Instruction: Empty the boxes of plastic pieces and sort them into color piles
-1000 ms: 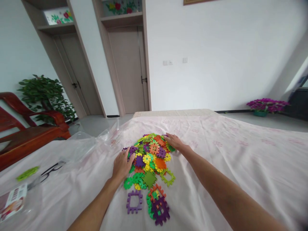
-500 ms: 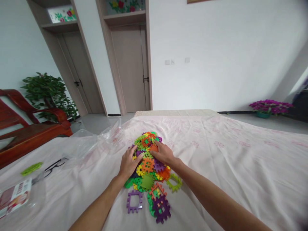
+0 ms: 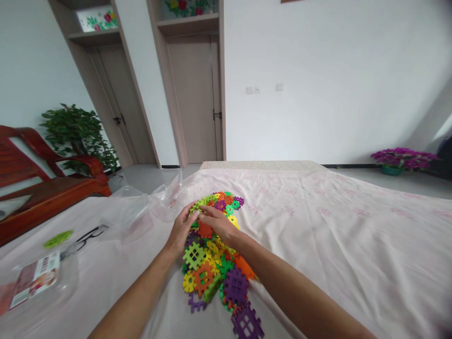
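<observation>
Though earlier apart, fingers adjacent

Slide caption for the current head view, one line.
Left hand and right hand, close together, at a heap of multicoloured, notched, flat plastic pieces on a pale, pink-flowered cloth.

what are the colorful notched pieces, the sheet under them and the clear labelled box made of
Pieces: likely molded plastic, fairly smooth; bright, even color and crisp notches suggest it. Sheet: matte fabric, perhaps cotton, with soft wrinkles and a faint pink print; fibre unclear. Box: probably thin, glossy plastic, see-through with bright highlights.
</observation>
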Demonstrator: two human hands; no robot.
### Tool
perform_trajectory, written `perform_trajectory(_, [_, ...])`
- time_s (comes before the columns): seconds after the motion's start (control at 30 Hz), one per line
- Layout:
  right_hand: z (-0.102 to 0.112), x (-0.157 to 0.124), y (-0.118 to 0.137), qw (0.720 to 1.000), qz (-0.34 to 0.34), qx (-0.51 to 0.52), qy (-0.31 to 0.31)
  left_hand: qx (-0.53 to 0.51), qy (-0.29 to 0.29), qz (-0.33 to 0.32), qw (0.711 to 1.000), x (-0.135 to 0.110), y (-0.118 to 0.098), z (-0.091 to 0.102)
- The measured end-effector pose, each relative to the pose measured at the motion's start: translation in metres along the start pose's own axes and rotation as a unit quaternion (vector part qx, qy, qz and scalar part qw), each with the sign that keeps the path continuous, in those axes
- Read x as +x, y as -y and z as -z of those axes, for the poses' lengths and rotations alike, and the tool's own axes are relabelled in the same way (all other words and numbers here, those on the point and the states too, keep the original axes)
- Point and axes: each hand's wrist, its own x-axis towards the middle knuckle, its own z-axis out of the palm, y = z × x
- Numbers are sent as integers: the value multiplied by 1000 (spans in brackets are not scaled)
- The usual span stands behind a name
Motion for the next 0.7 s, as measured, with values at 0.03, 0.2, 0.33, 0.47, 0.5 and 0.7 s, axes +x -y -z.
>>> perform_trajectory(0.03, [5,-2,5,1000,3,6,15,4,5,3,1000,-1,-7,5])
perform_trajectory(0.2, [57,-10,0,992,-10,-103,-68,198,19,-28,980,-1,-20,20])
perform_trajectory(0.33, [94,-19,-26,939,-104,-301,-128,363,83,-45,927,-13,-7,10])
perform_trajectory(0.47, [94,-30,-35,886,-142,-437,-62,444,209,-10,871,-44,5,-4])
perform_trajectory(0.5, [89,-31,-34,871,-138,-468,-53,465,220,-7,858,-51,7,-6])
perform_trajectory(0.7, [60,-21,-27,848,-174,-499,-40,538,174,-16,825,-60,7,-11])
